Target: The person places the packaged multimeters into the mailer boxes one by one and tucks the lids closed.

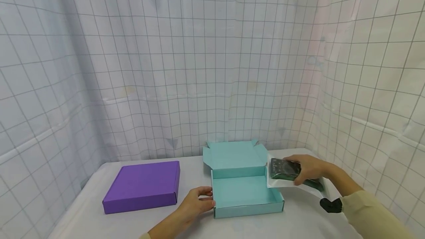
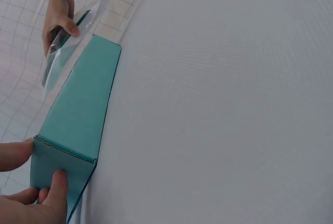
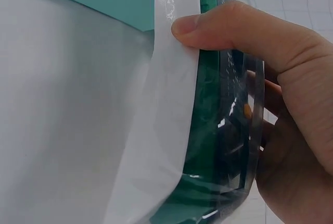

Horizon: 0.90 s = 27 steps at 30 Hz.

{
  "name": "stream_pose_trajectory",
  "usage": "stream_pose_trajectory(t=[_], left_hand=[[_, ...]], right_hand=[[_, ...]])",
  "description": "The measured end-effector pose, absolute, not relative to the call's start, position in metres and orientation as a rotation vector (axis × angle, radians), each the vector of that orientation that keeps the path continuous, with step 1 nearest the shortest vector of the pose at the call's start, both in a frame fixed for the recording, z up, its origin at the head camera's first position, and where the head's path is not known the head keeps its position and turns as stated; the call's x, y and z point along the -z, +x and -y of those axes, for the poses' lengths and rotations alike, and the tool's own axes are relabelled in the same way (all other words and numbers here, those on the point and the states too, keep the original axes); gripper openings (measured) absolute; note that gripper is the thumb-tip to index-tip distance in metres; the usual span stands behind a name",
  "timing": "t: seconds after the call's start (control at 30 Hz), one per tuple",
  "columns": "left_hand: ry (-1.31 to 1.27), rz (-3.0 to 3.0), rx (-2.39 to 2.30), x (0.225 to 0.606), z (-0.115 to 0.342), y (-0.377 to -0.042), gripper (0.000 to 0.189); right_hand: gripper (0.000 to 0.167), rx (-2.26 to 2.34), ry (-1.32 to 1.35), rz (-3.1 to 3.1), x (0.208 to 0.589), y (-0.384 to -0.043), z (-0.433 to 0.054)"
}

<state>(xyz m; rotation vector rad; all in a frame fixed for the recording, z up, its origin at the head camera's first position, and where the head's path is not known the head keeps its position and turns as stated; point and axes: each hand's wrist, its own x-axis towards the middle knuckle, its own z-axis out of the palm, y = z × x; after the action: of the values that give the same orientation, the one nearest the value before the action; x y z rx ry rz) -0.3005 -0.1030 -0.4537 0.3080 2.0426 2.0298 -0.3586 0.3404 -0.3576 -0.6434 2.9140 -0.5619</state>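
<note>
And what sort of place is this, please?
Probably a small curtained-off work booth: grid-patterned curtains hang behind and beside a white table, which bears a closed purple box and an open teal box.

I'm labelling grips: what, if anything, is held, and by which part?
The right hand holds a plastic package across its middle, thumb on its white edge. The left hand only touches the left side of the teal box.

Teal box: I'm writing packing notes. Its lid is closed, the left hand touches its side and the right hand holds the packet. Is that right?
Not quite: the lid of the teal box is open, laid back at its far side, as the head view shows. The left hand does touch its side, and the right hand holds the packet.
</note>
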Motion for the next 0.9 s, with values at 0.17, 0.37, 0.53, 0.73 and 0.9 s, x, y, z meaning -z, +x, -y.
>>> stream_pose_trajectory(t=[0.17, 0.37, 0.53, 0.73, 0.9], left_hand=[[0.303, -2.045, -2.02, 0.454, 0.103, -0.301, 0.058], [0.298, -2.053, -2.021, 0.453, 0.102, -0.3, 0.058], [0.289, -2.039, -2.03, 0.452, 0.102, -0.299, 0.058], [0.288, -2.037, -2.027, 0.453, 0.103, -0.301, 0.059], [0.296, -2.032, -2.03, 0.454, 0.103, -0.302, 0.059]], right_hand=[[0.093, 0.569, -0.749, -2.889, 0.353, -0.363, -0.326], [0.092, 0.559, -0.82, -2.878, 0.347, -0.368, -0.312], [0.092, 0.526, -0.813, -2.873, 0.342, -0.369, -0.301], [0.091, 0.523, -0.82, -2.852, 0.341, -0.371, -0.289], [0.093, 0.529, -0.832, -2.827, 0.34, -0.375, -0.278]])
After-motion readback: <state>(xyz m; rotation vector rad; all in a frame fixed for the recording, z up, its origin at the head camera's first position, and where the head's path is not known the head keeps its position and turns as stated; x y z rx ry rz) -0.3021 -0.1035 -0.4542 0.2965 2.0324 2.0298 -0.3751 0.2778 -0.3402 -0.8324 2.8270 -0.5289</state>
